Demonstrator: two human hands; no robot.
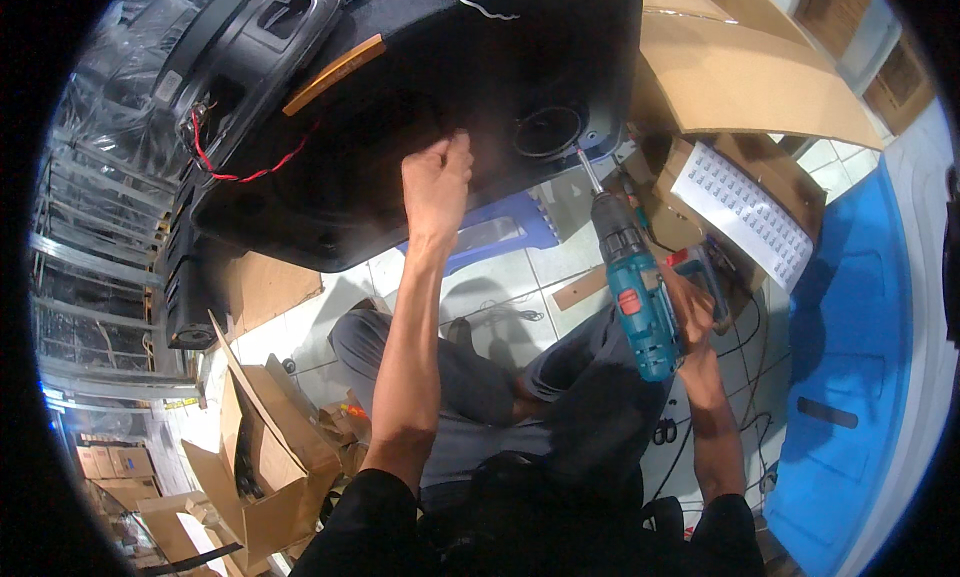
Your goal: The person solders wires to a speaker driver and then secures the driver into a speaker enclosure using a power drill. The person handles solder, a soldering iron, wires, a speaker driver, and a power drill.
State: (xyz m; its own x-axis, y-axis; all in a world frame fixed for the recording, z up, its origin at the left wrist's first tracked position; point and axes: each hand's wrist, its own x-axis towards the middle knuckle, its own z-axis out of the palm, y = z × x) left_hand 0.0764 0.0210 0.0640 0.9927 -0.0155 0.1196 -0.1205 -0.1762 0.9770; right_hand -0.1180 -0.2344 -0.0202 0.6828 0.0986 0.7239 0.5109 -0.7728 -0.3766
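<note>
A large black speaker cabinet [400, 97] lies in front of me. My right hand [688, 302] is wrapped round the handle of a teal cordless drill [640, 312]. The drill's long bit [588, 169] reaches the cabinet's right edge, beside a round opening [548, 131]; I cannot tell whether its tip touches. Over the cabinet's near part, my left hand [438, 182] is closed, fingertips bunched together. Whatever they may hold is too small to see. A speaker driver [260, 42] with a red wire [240, 177] sits at the cabinet's far left, near an orange-brown wooden strip [334, 74].
A blue-violet plastic stool [495, 232] shows under the cabinet. Rightward are a cardboard box [750, 72], a printed white sheet [740, 212] and a blue plastic panel [850, 377]. Opened cartons [270, 447] stand at lower left. Dark cables [755, 377] trail over the tiles.
</note>
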